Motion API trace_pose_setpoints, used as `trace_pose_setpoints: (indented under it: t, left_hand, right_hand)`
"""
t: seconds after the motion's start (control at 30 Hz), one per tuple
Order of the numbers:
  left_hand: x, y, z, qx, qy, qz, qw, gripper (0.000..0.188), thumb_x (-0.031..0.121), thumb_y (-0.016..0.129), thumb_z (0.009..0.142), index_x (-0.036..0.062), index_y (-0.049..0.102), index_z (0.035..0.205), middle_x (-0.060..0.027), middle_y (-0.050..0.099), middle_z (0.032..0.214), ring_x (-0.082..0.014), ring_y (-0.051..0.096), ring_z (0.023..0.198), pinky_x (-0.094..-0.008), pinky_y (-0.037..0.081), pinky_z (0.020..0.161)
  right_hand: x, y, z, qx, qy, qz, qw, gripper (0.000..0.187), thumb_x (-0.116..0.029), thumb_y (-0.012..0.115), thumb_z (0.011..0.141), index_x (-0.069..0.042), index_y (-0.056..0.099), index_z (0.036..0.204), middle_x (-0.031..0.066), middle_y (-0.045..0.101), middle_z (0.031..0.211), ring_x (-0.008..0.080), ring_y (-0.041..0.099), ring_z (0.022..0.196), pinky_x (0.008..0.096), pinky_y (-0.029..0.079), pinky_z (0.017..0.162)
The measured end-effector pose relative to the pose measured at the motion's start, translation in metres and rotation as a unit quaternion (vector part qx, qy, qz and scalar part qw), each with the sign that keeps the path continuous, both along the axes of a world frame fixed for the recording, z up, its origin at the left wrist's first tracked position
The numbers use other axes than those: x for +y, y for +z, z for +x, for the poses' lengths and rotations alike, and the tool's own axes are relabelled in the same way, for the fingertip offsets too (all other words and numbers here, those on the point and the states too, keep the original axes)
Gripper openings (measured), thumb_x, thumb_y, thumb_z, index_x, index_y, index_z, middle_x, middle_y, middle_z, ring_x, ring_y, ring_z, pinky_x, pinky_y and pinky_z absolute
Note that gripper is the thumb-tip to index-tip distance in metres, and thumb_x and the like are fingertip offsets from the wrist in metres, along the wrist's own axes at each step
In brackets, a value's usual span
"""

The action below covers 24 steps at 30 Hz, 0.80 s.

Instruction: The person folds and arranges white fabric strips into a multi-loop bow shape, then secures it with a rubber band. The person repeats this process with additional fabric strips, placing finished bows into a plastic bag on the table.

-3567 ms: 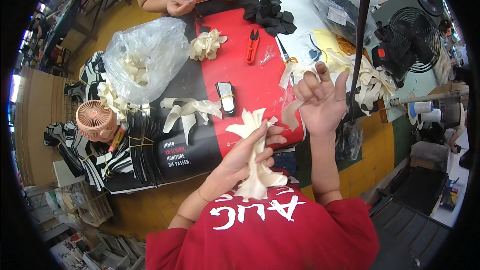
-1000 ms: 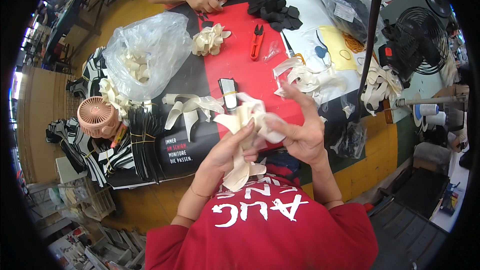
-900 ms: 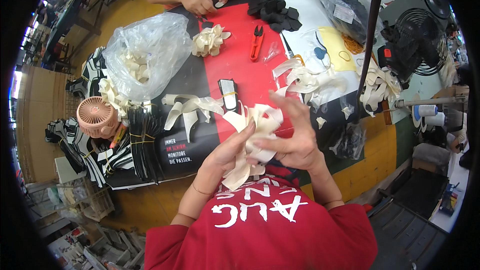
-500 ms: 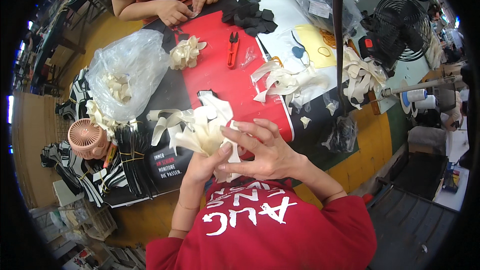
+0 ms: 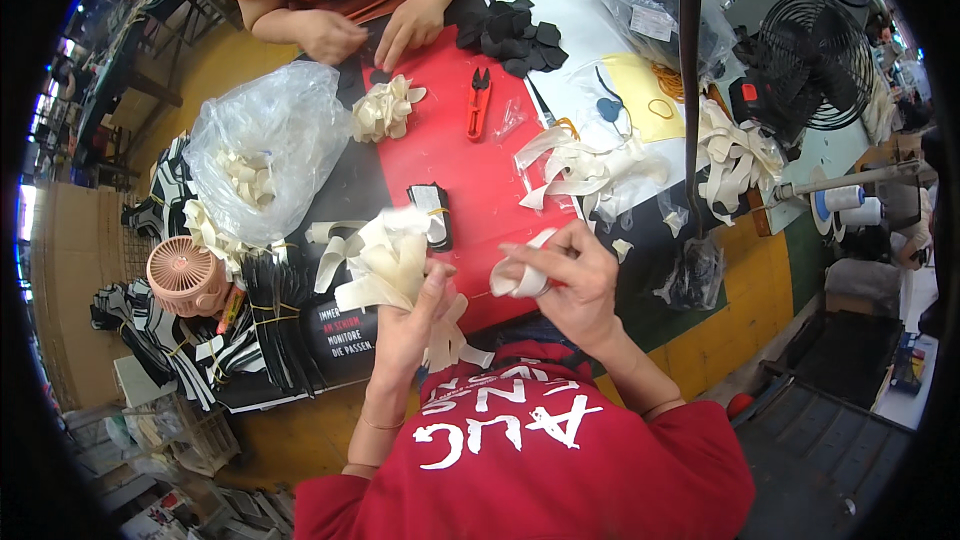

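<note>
My left hand is closed round a bunch of cream fabric strips, whose loose ends fan out above the thumb and hang below the palm. To its right, apart from the bunch, my right hand pinches a single cream fabric strip curled into a loop. A small banded black bundle lies on the red sheet just beyond my left hand. Further off on the same sheet are red thread snips and a cream bundle of fabric pieces.
Across the table, a co-worker in orange has both hands near the cream bundle. A clear plastic bag, a pink fan and banded black strips stand left. Cream strips and a dark upright pole are right.
My right hand has drawn away to the right from the bunch with one strip in its fingers. The black bundle shows more fully. The co-worker's hands have moved apart.
</note>
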<state>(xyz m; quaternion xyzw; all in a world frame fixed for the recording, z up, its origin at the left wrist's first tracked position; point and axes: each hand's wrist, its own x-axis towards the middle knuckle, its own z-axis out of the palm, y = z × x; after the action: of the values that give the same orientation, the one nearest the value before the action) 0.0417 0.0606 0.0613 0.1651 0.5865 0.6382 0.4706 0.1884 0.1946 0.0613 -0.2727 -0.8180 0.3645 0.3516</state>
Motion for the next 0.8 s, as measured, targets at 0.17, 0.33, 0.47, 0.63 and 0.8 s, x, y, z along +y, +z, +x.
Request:
trace_pose_setpoints:
  t: [0.17,0.33,0.47,0.63,0.8]
  left_hand:
    - [0.005,0.001,0.012,-0.033,-0.111,0.094,0.989,0.027,0.021,0.057,0.096,0.0001,0.058,0.112,-0.0001,0.058,0.089,-0.0052,0.050,0.075,-0.0211,0.043,0.063]
    - [0.007,-0.003,0.021,-0.046,-0.071,0.051,0.995,0.045,0.019,0.060,0.094,0.0023,0.043,0.132,-0.0013,0.057,0.097,-0.0072,0.053,0.086,-0.0213,0.045,0.071]
    - [-0.002,-0.007,0.013,-0.067,-0.107,0.083,0.989,0.059,0.024,0.065,0.090,0.0031,0.035,0.136,-0.0046,0.054,0.110,-0.0102,0.052,0.098,-0.0257,0.046,0.081]
    - [0.000,-0.016,0.016,-0.065,-0.051,0.043,0.996,0.055,0.026,0.064,0.091,0.0017,0.039,0.133,-0.0064,0.059,0.102,-0.0159,0.056,0.093,-0.0311,0.045,0.090]
    - [0.003,-0.013,-0.001,-0.041,-0.099,0.108,0.988,0.028,0.024,0.046,0.100,-0.0013,0.052,0.111,-0.0074,0.061,0.081,-0.0145,0.058,0.079,-0.0287,0.049,0.074]
  right_hand:
    - [0.005,-0.001,-0.004,0.004,0.061,0.141,0.988,0.047,-0.005,0.070,0.062,-0.013,0.070,0.108,0.0038,0.055,0.070,0.0200,0.054,0.057,0.0323,0.045,0.059]
    - [-0.002,-0.002,-0.012,0.036,0.079,0.120,0.989,0.049,-0.001,0.065,0.063,-0.009,0.068,0.112,0.0080,0.064,0.086,0.0273,0.060,0.080,0.0368,0.047,0.073]
    - [-0.005,0.001,-0.011,-0.016,0.146,0.112,0.983,0.058,-0.004,0.064,0.067,-0.005,0.058,0.125,0.0116,0.061,0.101,0.0291,0.056,0.097,0.0388,0.044,0.085]
    - [-0.002,0.011,-0.008,-0.101,0.304,0.037,0.946,0.079,-0.009,0.068,0.073,0.005,0.031,0.142,0.0147,0.057,0.117,0.0321,0.053,0.107,0.0418,0.039,0.095]
    - [0.068,0.015,0.013,-0.071,0.308,-0.180,0.932,0.069,-0.019,0.074,0.077,-0.004,0.044,0.137,0.0129,0.059,0.123,0.0206,0.056,0.112,0.0351,0.042,0.096]
